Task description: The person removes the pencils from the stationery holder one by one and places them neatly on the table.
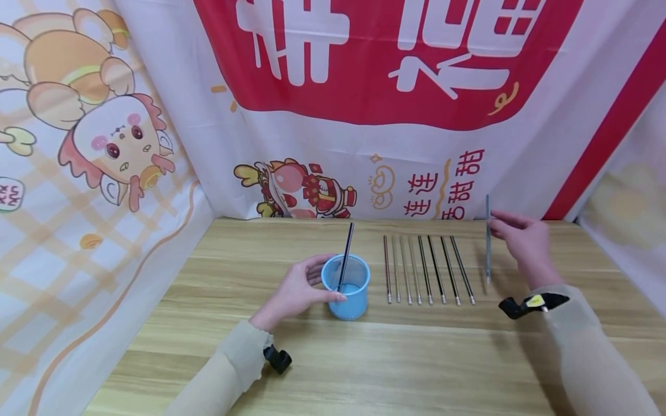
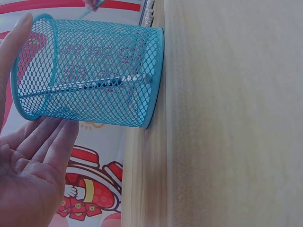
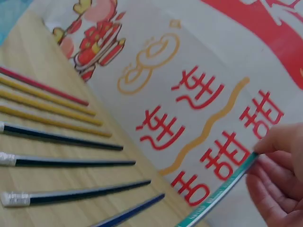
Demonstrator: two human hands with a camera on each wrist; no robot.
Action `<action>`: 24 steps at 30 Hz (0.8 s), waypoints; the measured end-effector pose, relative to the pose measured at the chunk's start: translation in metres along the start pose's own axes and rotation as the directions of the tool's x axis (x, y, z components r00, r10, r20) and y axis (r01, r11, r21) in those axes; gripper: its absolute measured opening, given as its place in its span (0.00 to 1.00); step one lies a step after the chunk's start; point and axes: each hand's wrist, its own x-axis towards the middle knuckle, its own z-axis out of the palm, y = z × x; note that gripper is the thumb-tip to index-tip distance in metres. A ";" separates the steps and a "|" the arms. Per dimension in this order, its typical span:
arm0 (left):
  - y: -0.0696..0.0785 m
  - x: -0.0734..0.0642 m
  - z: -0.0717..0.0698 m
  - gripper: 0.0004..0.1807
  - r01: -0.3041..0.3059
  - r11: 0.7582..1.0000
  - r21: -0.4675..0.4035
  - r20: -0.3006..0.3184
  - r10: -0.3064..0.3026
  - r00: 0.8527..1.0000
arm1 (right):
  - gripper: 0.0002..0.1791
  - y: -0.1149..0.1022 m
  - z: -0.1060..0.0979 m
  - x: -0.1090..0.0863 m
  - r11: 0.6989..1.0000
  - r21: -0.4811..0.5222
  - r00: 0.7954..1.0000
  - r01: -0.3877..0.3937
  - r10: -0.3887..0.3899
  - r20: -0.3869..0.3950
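My left hand (image 1: 298,287) holds a light blue mesh pencil cup (image 1: 350,307), thumb at the near side of the rim and fingers round the far side. The cup stands upright on the table. One dark pencil (image 1: 346,254) leans inside it; through the mesh in the left wrist view, its eraser end is down at the base. Off to the right, my right hand (image 1: 526,245) pinches a green-blue pencil (image 3: 220,198) near its upper end. That pencil points steeply downward, its eraser end lowest, to the right of a row of pencils.
The row lies side by side on the wooden table (image 1: 312,370), eraser ends toward me: a red pencil (image 1: 387,268), several yellowish pencils (image 1: 406,270) and several dark pencils (image 1: 438,270). A printed cloth (image 1: 296,127) hangs behind the table, with another patterned cloth (image 1: 171,231) at the left.
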 end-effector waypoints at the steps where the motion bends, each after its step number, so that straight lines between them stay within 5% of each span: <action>1: 0.000 0.000 0.000 0.45 0.000 1.000 0.003 -0.001 0.000 1.000 | 0.34 0.003 0.000 0.001 1.000 -0.030 1.000 0.002 -0.001 0.027; 11: 0.003 -0.001 0.000 0.43 0.009 1.000 -0.008 0.005 -0.009 1.000 | 0.28 0.027 0.003 0.014 0.973 -0.220 0.981 0.063 -0.021 0.192; 24: 0.002 0.001 0.000 0.45 0.037 0.999 -0.011 0.005 -0.037 0.999 | 0.23 0.049 0.014 0.021 0.959 -0.276 0.971 0.068 0.000 0.239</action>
